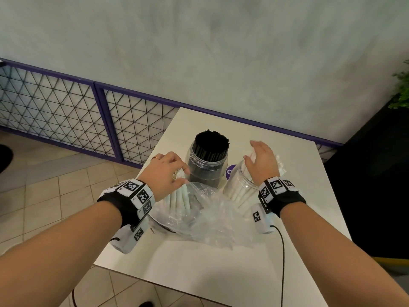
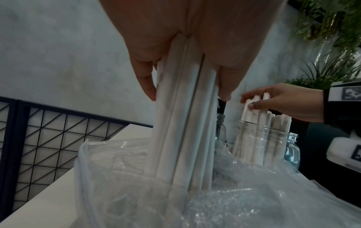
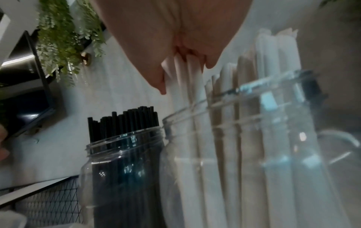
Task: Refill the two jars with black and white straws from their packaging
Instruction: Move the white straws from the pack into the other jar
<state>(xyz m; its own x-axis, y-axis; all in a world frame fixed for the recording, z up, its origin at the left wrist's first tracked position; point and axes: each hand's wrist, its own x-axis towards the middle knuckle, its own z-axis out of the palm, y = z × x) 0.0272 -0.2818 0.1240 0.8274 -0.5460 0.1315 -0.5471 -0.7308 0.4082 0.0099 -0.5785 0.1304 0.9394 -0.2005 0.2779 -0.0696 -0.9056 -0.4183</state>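
Note:
My left hand (image 1: 170, 171) (image 2: 187, 95) grips the top of a bundle of white straws (image 1: 179, 198) (image 2: 181, 138) that stands in a crumpled clear plastic bag (image 1: 212, 218) (image 2: 136, 192) on the white table (image 1: 221, 273). A clear jar packed with black straws (image 1: 208, 169) (image 3: 121, 169) stands just behind it. To the right, a second clear jar (image 1: 239, 189) (image 2: 269, 141) (image 3: 254, 154) holds white straws. My right hand (image 1: 262, 160) (image 2: 273, 101) (image 3: 185, 77) is over its mouth, thumb and fingers pinching a few straws that stick up above the others.
A purple-framed wire mesh fence (image 1: 66, 107) runs behind the table. A dark cabinet (image 1: 376, 173) with a green plant (image 1: 401, 85) stands close on the right. A black cable (image 1: 282, 251) crosses the table's near right. A tiled floor lies to the left.

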